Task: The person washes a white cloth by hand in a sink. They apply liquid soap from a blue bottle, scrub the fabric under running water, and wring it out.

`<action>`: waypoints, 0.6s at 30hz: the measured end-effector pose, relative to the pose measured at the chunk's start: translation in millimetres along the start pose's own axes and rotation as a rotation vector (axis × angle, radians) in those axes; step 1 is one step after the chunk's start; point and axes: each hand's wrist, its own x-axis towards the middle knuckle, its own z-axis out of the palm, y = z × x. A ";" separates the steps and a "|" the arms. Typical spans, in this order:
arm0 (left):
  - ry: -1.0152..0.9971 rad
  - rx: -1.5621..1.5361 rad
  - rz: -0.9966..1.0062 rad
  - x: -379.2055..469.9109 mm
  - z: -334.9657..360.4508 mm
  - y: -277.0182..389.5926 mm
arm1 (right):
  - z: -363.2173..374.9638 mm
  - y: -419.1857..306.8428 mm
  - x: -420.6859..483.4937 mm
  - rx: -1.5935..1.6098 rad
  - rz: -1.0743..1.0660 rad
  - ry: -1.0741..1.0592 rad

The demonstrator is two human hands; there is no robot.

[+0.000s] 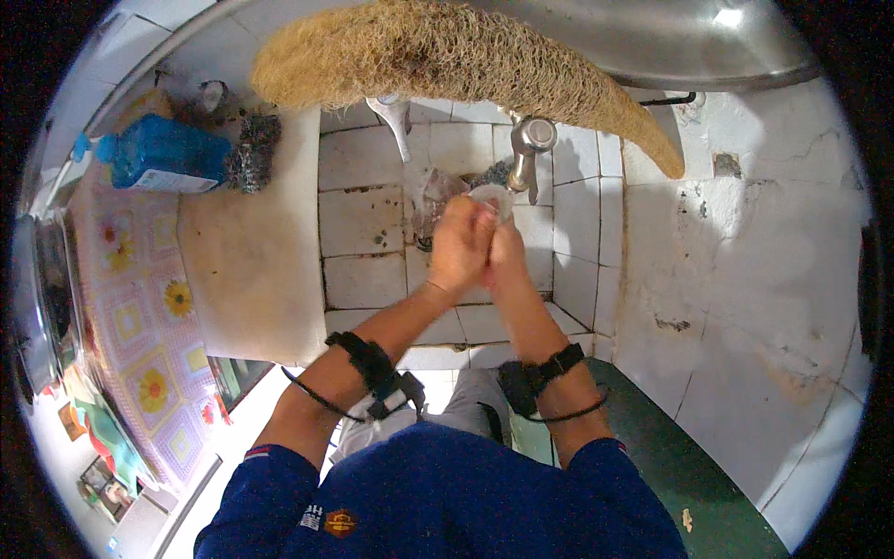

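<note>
Both hands meet over a white tiled sink (363,279), just below a metal faucet (532,136). My left hand (457,241) and my right hand (508,248) press together around something between them, and their fingers are partly hidden and blurred. At the fingertips shows a whitish translucent item (492,198), perhaps a small cup or bowl; which hand bears it is unclear. Behind the hands, a crumpled clear plastic bag (443,187) lies in the sink near a dark scouring pad (494,173). Black straps with cables circle both forearms.
A large dried loofah (433,52) spans the sink's back above a second tap lever (398,126). A blue plastic bottle (171,154) and a dark scrubber (255,154) occupy the left ledge beside a flowered cloth (143,321). A large metal vessel (670,42) stands at the back right.
</note>
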 end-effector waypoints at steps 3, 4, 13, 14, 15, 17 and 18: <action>-0.131 -0.528 -0.361 20.2 -29.9 -36.5 | 19.7 2.4 -18.8 -0.243 -0.226 -0.007; -0.146 -0.515 -0.275 26.2 -43.1 -41.1 | 37.5 -11.7 -36.3 -0.349 -0.125 0.085; -0.555 -0.492 -0.356 44.8 -90.0 -3.3 | 37.8 -68.3 -33.0 -1.176 -0.285 -0.294; -0.511 -0.498 -0.352 46.1 -93.9 -2.8 | 35.0 -71.3 -29.6 -1.276 -0.376 -0.211; -0.461 -0.503 -0.349 47.0 -97.3 -1.0 | 35.2 -73.5 -27.4 -1.374 -0.465 -0.130; -0.402 -0.526 -0.367 46.4 -100.9 4.5 | 33.7 -74.9 -25.7 -1.172 -0.450 -0.147; -0.425 -0.541 -0.396 46.2 -102.9 4.3 | 31.5 -74.4 -24.6 -1.069 -0.442 -0.154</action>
